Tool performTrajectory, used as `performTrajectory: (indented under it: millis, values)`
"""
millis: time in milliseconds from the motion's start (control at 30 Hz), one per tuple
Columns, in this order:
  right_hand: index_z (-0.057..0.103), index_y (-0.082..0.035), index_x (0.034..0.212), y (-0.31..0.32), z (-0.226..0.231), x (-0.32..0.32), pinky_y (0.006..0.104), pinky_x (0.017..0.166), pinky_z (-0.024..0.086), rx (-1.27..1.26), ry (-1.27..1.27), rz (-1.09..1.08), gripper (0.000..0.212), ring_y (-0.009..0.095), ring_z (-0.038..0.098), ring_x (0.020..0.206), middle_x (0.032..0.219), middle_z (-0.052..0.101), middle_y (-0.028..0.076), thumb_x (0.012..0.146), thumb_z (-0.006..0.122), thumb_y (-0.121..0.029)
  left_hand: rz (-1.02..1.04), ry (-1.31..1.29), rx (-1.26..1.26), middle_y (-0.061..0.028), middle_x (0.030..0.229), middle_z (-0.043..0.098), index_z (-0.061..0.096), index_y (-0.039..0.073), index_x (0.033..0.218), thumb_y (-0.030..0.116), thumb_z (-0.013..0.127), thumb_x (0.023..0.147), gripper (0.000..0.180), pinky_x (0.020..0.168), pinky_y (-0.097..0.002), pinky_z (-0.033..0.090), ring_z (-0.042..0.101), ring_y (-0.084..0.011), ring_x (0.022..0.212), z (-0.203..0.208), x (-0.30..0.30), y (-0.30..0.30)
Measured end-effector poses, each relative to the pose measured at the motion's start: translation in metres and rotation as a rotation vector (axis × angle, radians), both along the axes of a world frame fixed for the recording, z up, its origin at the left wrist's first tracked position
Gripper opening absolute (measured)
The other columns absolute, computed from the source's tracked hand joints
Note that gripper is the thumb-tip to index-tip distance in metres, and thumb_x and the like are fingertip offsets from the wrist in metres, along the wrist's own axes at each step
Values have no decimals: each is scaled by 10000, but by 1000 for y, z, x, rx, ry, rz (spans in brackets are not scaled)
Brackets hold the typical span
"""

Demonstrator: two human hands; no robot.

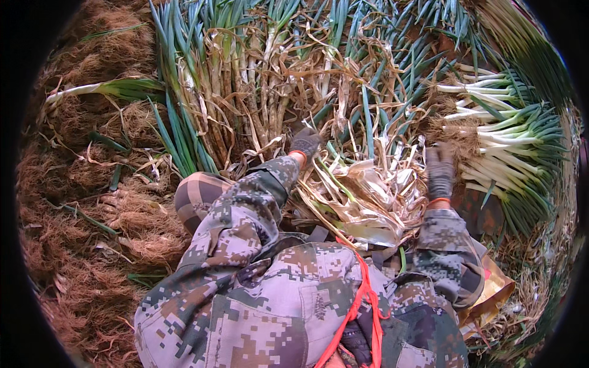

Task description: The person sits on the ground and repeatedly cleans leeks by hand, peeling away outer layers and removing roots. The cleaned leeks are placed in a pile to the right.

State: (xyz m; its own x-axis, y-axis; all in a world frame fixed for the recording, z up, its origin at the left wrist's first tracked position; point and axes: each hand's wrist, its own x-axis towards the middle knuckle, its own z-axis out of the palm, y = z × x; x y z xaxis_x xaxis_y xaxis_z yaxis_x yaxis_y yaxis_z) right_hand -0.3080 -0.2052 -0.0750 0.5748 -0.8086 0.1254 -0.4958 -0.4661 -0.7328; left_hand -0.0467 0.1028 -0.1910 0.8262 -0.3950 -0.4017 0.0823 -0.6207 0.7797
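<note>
Brown-skinned onions [261, 92] stand long and straight just beyond my left hand [305, 143]; I cannot tell whether it closes on any. My right hand [440, 172] is blurred, its grip unclear too. Papery husks [374, 190] fill the gap between them. Smooth white onions [500, 144] edge close on my right; wiry roots [86, 233] heap left.

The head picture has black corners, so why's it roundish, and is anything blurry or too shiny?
In the head view, the wide fisheye lens leaves black corners and a rounded edge; in the head view, the right hand looks smeared, probably motion blur; in the head view, the dry leaves look pale and bright, without strong glare.
</note>
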Motion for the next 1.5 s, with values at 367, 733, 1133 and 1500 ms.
performTrajectory:
  millis: [367,733,1133,1500]
  values:
    - [662,-86,1172,144,42,63,353,923,507,229,298,667,343,308,652,1062,1150,670,173,830,650,-81,-121,260,354,-290,1190,612,631,32,1178,507,682,744,645,943,-468,471,585,-418,1149,-60,-27,21]
    - [636,-63,1198,139,53,83,338,929,505,311,329,646,352,266,658,1050,1142,680,132,848,609,-92,1,-7,104,-203,986,665,627,21,1003,332,747,731,430,780,-425,510,641,-348,859,2,-3,11]
    - [558,8,1277,131,41,182,362,913,489,595,196,390,618,262,630,1019,1113,660,182,891,642,-467,-397,-170,-472,-247,1384,478,270,42,1495,303,825,732,979,1099,-387,378,471,-343,1311,209,-79,-1]
    - [623,-29,1089,173,87,109,265,663,493,960,-36,614,309,110,584,721,786,637,29,970,594,-312,210,490,-594,-35,874,643,588,14,1161,173,667,917,302,607,-234,512,591,-107,704,195,-92,36]
